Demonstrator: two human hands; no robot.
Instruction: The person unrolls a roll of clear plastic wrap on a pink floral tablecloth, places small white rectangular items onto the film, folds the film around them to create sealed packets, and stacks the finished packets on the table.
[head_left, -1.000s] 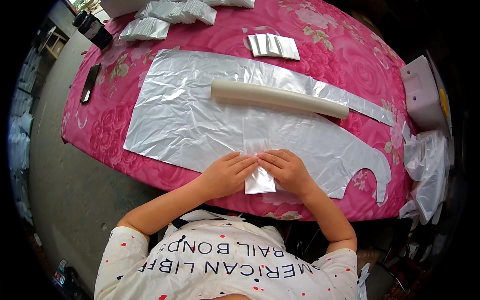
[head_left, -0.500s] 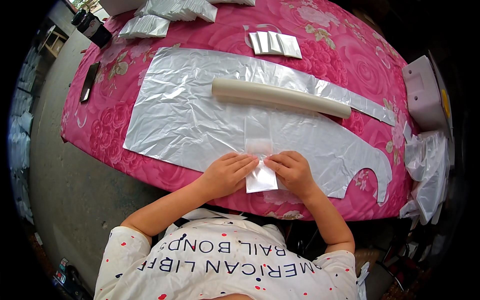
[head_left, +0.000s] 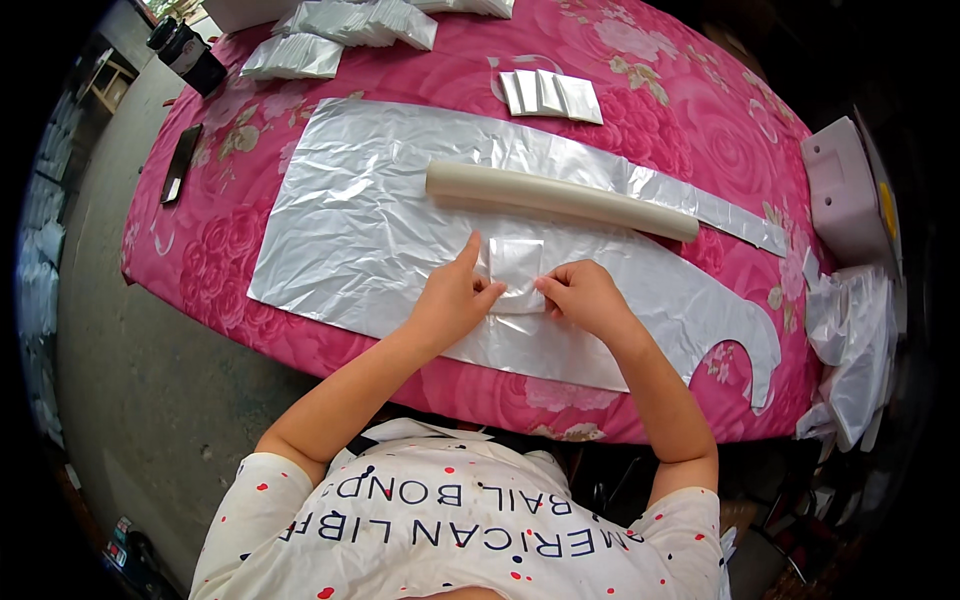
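A folded square of thin translucent plastic [head_left: 517,262] lies on a large shiny white plastic sheet [head_left: 340,220], which is spread wrinkled over the table. At the square's lower left, my left hand [head_left: 455,293] touches its edge with the thumb; the index finger is stretched away from me and the thumb stands apart. My right hand [head_left: 588,298] is closed, pinching the square's right edge between thumb and fingertips. Just beyond the square, a long beige tube [head_left: 560,197] rests across the sheet.
The table has a pink rose-patterned cloth [head_left: 215,255]. Several flat white packets [head_left: 552,96] lie beyond the tube, with more packet stacks [head_left: 295,57] at the far left. A dark bottle [head_left: 186,56] and black phone-like object [head_left: 181,163] are left; a white box [head_left: 850,185] and plastic bags [head_left: 852,320] are right.
The long plastic strip has been folded away from me into a shorter square. Both hands have moved slightly farther from me, and the left index finger has stretched out.
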